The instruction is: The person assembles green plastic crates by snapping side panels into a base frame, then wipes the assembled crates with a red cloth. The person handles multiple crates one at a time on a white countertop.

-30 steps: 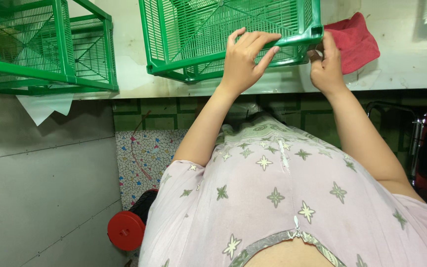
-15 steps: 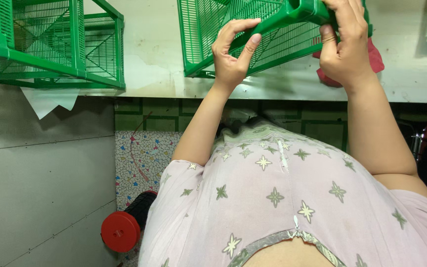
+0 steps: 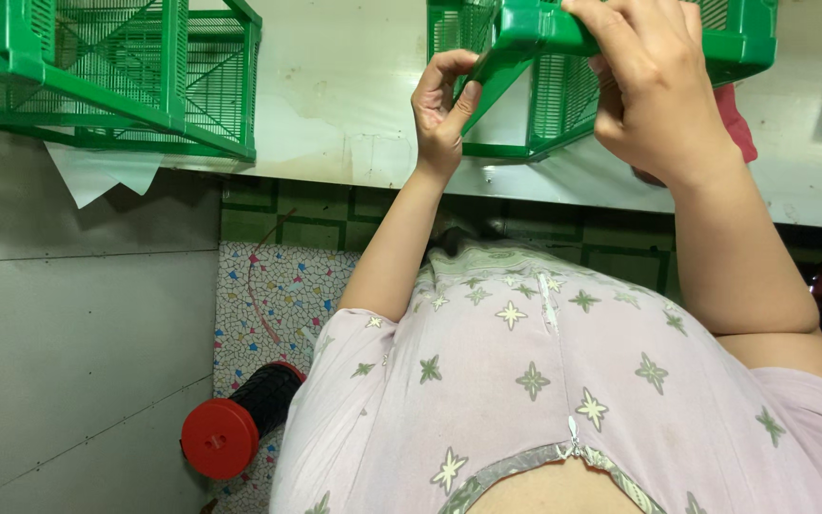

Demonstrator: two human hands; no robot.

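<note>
On the left a grey panelled wall (image 3: 59,362) runs down to a mosaic-tiled floor (image 3: 268,295), where a black ribbed roll with a red end cap (image 3: 225,436) lies on its side. Above it, 1 green mesh crate (image 3: 116,76) sits on the pale, stained surface (image 3: 335,105), with a scrap of white paper (image 3: 102,174) hanging from under it. Further right, the left hand (image 3: 441,112) pinches the lower edge of a second green crate (image 3: 563,86), its grip closed on the plastic. That crate is tilted, lifted at one side off the surface, its slatted walls bright green. The right hand (image 3: 654,90) wraps over its thick top rim, grip clamped. A red cloth (image 3: 736,124) shows just behind.
</note>
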